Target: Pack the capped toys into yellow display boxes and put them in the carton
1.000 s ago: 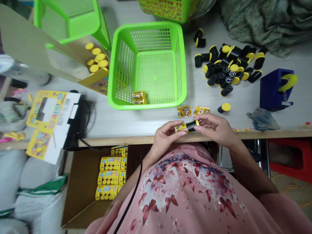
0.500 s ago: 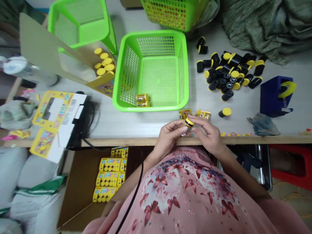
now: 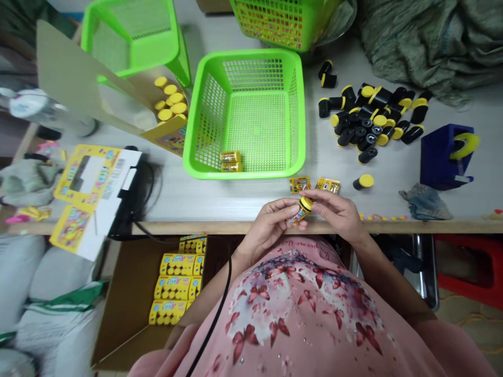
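A small canister (image 3: 302, 210) with a yellow lid, a black band and a printed yellow label is at the table's front edge. My left hand (image 3: 273, 217) grips its body between thumb and fingers, the lid tilted up and right. My right hand (image 3: 337, 212) touches the canister at the lid side, thumb and fingertips closed in on it. Just beyond the hands lie two flat printed yellow labels, one left (image 3: 299, 184) and one right (image 3: 328, 185). A plain black canister with a yellow lid (image 3: 363, 181) lies alone to the right.
A green basket (image 3: 243, 173) holds two labelled canisters (image 3: 231, 161). Several black canisters (image 3: 365, 120) lie heaped at right, beside a blue tape dispenser (image 3: 442, 157). An open carton (image 3: 161, 137) with yellow-lidded canisters stands left. Below the table is a cardboard box (image 3: 121, 303) of yellow packs.
The canister has tipped a little in my fingers, its lid now leaning more to the right. My right fingers have shifted over the lid. The view has moved slightly.
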`<state>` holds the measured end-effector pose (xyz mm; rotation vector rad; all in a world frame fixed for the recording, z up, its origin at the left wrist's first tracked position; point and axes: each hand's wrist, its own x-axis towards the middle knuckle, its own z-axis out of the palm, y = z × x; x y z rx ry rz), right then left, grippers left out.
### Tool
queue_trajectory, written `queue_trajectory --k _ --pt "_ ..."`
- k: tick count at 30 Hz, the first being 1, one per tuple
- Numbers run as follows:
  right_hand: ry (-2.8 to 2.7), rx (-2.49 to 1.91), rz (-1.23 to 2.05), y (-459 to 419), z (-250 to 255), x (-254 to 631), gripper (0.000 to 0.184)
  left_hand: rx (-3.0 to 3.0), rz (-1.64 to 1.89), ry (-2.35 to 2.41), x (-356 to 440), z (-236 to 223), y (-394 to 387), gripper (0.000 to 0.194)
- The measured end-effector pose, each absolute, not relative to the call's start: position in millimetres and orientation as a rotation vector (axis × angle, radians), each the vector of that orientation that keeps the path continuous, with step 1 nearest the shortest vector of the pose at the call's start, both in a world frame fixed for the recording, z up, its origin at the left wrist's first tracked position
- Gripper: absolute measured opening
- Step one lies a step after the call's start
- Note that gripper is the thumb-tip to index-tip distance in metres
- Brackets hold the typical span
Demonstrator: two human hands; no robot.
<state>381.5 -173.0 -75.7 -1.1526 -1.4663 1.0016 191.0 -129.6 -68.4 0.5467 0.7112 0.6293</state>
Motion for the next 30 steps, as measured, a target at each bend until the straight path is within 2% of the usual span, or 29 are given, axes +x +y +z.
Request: queue_trajectory --k 5,9,12,15,17,22,26,30 --pt "-1.568 -1.380 0.566 -173.5 -76.7 371.9 0.024 0.883 0.828 0.893 195.2 -75.8 -137.3 0.030" --pt "-1.656 -1.616 0.411 -171.4 -82.4 367.4 0.031 1.324 1.017 1.075 200.1 -83.2 -140.1 0.030" --pt "-1.692 -1.657 0.290 -172.7 -82.9 366.1 0.034 1.195 1.040 1.088 203.5 -82.9 -138.0 0.034" --pt "-1.808 -1.463 0.166 -175.8 -82.3 361.6 0.064 0.907 1.003 1.014 205.8 -77.1 -135.1 0.042" --pt "-1.853 -1.354 0.134 -177.1 -83.9 357.3 0.072 0.767 0.923 0.939 205.8 -73.0 -133.2 0.044" --pt "-1.763 -1.284 0.184 -178.4 -89.9 352.2 0.075 0.487 0.566 0.698 199.7 -71.3 -129.6 0.043" --pt "-1.766 -1.230 0.215 -180.3 -88.0 352.6 0.075 0.451 0.547 0.641 195.3 -72.3 -130.1 0.027" --pt "-1.743 -1.195 0.281 -182.7 -82.9 352.9 0.078 0.442 0.551 0.634 194.1 -68.6 -131.3 0.028"
